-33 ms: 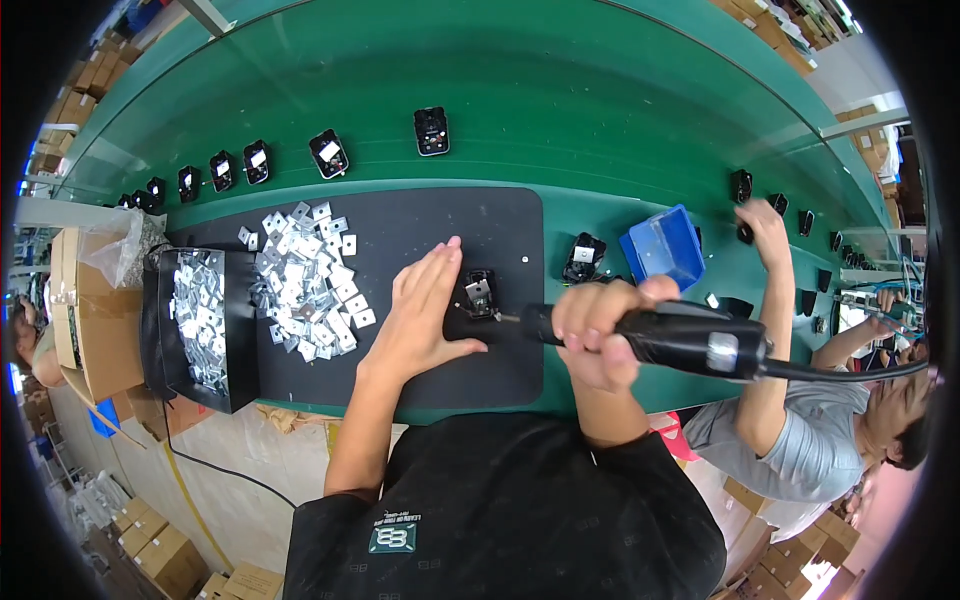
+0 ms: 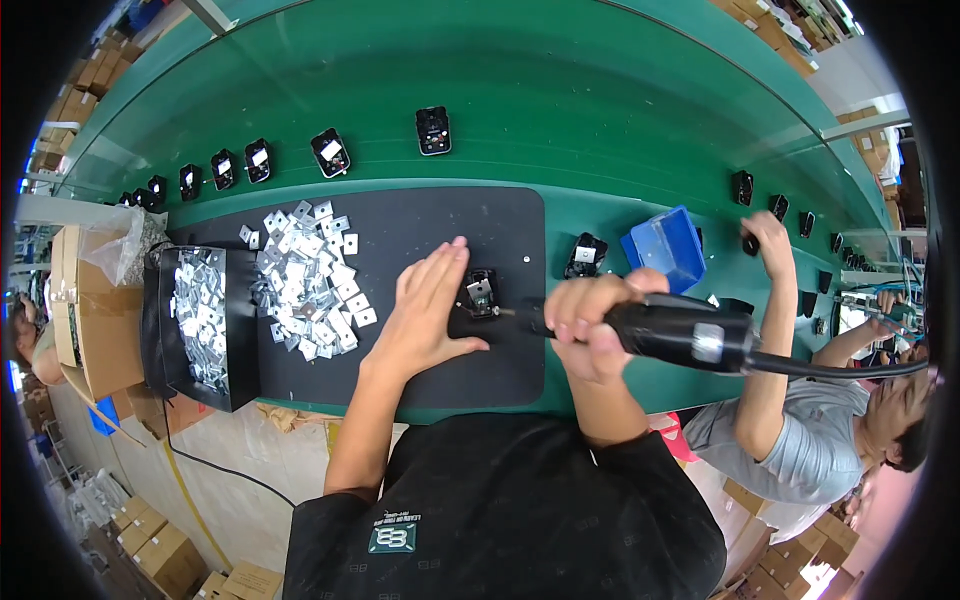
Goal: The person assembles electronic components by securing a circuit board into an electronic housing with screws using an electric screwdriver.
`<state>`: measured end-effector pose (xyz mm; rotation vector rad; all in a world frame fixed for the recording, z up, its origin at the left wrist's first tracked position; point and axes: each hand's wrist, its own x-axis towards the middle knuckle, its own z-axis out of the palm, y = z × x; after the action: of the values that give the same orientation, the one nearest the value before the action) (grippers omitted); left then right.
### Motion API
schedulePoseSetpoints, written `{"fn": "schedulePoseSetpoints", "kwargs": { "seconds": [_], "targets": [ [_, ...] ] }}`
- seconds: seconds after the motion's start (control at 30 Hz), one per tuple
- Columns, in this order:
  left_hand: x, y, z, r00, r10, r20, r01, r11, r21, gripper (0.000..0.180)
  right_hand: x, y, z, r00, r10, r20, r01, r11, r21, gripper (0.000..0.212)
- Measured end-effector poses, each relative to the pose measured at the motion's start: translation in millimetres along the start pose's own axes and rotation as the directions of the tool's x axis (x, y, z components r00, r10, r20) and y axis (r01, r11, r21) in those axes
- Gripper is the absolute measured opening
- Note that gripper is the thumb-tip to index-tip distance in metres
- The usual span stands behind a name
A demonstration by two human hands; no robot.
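A small black housing [image 2: 490,305] with a silver metal plate [image 2: 478,287] in it sits on the black mat [image 2: 420,215]. My left hand [image 2: 415,318] lies along its left side, fingers stretched together and thumb apart, gripping nothing. My right hand [image 2: 595,325] is wrapped round a black corded electric screwdriver [image 2: 675,335], held nearly level. Its bit points left, and the tip is at the housing's lower right; whether it touches a screw is too small to tell. A heap of silver square plates [image 2: 310,285] with holes lies left of my left hand.
A black bin [image 2: 240,340] of more plates stands at the left. To the right are another housing [image 2: 587,256] and a blue tray [image 2: 665,250]. Several housings [image 2: 433,131] line the green bench behind. A co-worker's hand [image 2: 768,240] works at the right.
My right hand and the screwdriver have shifted slightly to the left. The co-worker's hand has moved a little. My left hand stays almost in place beside the housing.
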<state>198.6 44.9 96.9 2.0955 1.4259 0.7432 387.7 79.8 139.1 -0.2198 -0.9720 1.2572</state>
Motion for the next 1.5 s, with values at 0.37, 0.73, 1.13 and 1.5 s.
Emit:
{"fn": "schedulePoseSetpoints", "kwargs": {
  "seconds": [0.37,0.73,1.13,1.5],
  "targets": [
    [9.7,7.5,21.3,0.996,-0.037,-0.084,0.038,0.999,0.01,0.075,-2.1,42.0,-5.5,0.995,-0.046,0.086,0.068,0.96,-0.272,0.044],
    [10.1,5.4,21.7,0.996,-0.035,-0.079,0.036,0.999,0.005,0.073,-4.9,48.6,-9.1,0.997,-0.002,0.082,0.023,0.966,-0.257,0.04],
    [17.8,1.0,25.7,0.995,-0.01,-0.102,0.007,1.0,-0.031,0.068,-0.7,54.1,-20.7,0.961,0.098,0.257,-0.039,0.973,-0.226,0.038],
    [80.0,-3.7,11.9,0.99,0.098,-0.1,-0.081,0.983,0.162,0.071,42.8,-46.4,-39.3,0.95,-0.313,0.003,0.304,0.922,-0.238,0.052]
  ]
}}
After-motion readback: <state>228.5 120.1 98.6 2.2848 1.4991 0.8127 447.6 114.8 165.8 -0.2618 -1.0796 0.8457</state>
